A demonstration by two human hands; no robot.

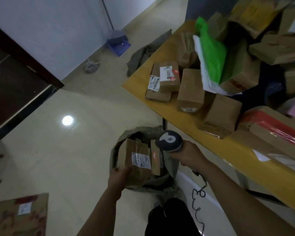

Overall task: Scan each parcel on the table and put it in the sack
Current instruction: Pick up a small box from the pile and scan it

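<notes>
Pale glossy floor tiles (pixel 85 150) surround an open grey woven sack (pixel 167 189) beside a yellow wooden table (pixel 140 79) heaped with cardboard boxes. The left hand (pixel 120 172), arm reaching down, grips the corner of a crinkled brown parcel with a white label (pixel 136 159), standing in the sack's mouth. The right hand (pixel 189 155) is wrapped round a black handheld scanner (pixel 170 139) just above the sack.

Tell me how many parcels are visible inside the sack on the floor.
2. One labelled parcel, held by the left hand, in the sack mouth; a narrower box beside it, toward the scanner. More may be hidden underneath.
</notes>
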